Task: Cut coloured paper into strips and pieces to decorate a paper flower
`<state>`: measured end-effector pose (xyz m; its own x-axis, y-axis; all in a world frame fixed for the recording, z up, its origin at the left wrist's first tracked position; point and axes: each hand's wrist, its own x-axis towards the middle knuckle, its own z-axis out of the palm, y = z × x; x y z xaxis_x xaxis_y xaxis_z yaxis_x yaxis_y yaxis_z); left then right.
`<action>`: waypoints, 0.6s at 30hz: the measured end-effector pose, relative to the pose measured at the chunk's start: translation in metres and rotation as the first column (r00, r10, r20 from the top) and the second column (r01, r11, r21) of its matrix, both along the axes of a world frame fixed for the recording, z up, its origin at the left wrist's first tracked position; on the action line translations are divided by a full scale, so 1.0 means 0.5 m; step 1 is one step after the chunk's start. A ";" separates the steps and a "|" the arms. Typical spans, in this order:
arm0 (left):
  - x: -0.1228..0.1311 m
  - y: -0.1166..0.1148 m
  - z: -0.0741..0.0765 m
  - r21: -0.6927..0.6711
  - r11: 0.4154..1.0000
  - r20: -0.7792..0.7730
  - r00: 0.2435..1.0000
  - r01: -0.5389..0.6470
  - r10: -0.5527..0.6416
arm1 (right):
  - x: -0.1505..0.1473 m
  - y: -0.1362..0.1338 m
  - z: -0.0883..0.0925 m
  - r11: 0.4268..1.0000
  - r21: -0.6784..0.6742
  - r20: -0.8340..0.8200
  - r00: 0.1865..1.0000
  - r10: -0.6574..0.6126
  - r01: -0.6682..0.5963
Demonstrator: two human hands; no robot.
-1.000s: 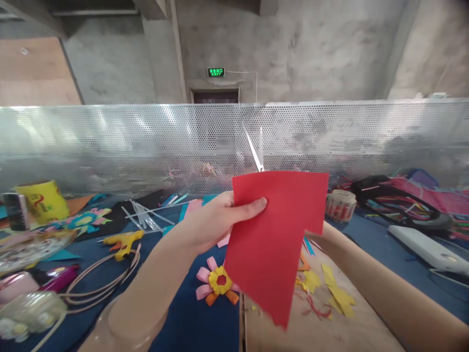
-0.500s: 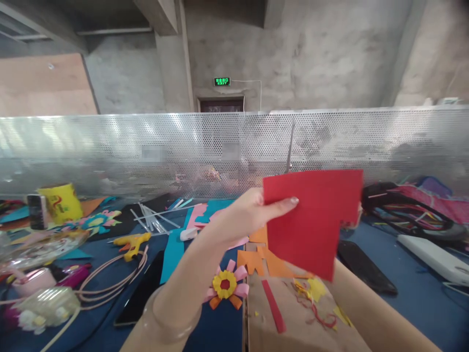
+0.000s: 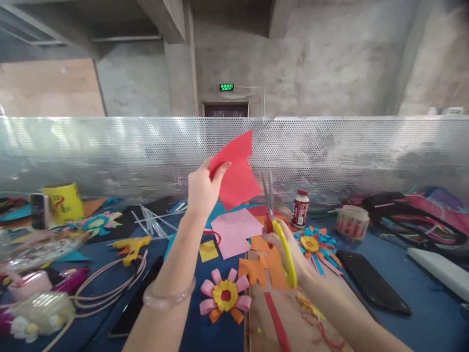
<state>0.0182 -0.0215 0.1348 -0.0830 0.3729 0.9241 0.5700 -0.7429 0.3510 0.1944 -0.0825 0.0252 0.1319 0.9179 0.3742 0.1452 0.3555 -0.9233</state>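
Observation:
My left hand (image 3: 205, 186) pinches a red sheet of paper (image 3: 238, 181) by its left side and holds it up above the table. Its lower right edge is cut in steps. To the right, my right hand (image 3: 287, 247) grips yellow-handled scissors (image 3: 270, 198), blades pointing up and slightly parted, apart from the paper. Beneath them lie a pink paper sheet (image 3: 234, 230), orange paper pieces (image 3: 252, 270) and a small yellow square (image 3: 208, 251). Nearer me is a paper flower (image 3: 226, 295) with pink and orange loops. A red strip (image 3: 276, 322) rests on the cardboard (image 3: 262, 305).
A blue paper flower (image 3: 317, 244), a bottle (image 3: 300, 209), a tape roll (image 3: 352, 222) and a black phone (image 3: 373, 282) lie right. Left are a yellow glue gun (image 3: 132, 246) with looped cord, glue sticks (image 3: 150, 219) and a dark tablet (image 3: 137, 300). A perforated metal screen (image 3: 110, 156) stands behind.
The red paper has moved left and up in my left hand and turned. My right hand, earlier hidden behind the paper, now shows with the scissors, apart from it.

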 end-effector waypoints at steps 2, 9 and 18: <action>-0.011 0.003 0.000 0.005 1.000 -0.014 1.000 -0.027 0.027 | -0.015 -0.007 -0.015 0.999 -0.012 -0.021 0.999 0.045 -0.045; -0.031 0.019 -0.008 0.017 0.997 -0.050 0.996 -0.071 0.072 | -0.025 0.003 -0.064 0.982 0.027 -0.090 0.977 0.191 -0.189; -0.007 0.013 -0.018 0.069 0.997 -0.128 0.991 -0.022 0.031 | -0.042 -0.035 -0.052 0.979 -0.053 -0.014 0.980 0.197 -0.198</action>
